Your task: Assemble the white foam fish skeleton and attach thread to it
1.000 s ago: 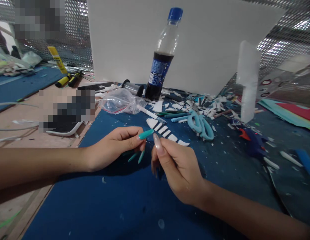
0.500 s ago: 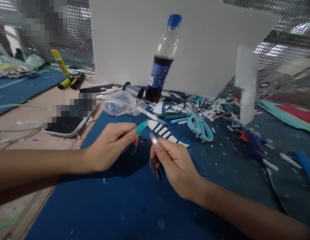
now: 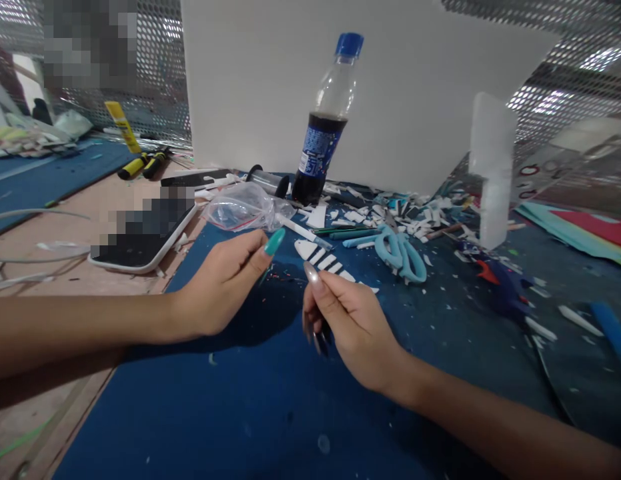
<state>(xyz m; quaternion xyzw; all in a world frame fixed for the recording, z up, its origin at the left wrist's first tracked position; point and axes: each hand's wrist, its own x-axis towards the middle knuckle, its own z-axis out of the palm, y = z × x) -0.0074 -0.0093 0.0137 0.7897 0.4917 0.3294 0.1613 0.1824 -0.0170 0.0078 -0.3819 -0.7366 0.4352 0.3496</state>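
hands [image 3: 290,293] pinched, apart | white strips [image 3: 326,261] row runs back-left to front-right

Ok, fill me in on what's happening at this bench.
A person sits at a cluttered blue mat with both bare hands raised just above it. The left hand and the right hand face each other with fingers pinched, but whatever they hold is too small to make out. Just beyond the fingertips lies a row of small white cut pieces, then light blue scissors among white scraps. A cola bottle stands upright before a white board, a clear plastic bag to its left.
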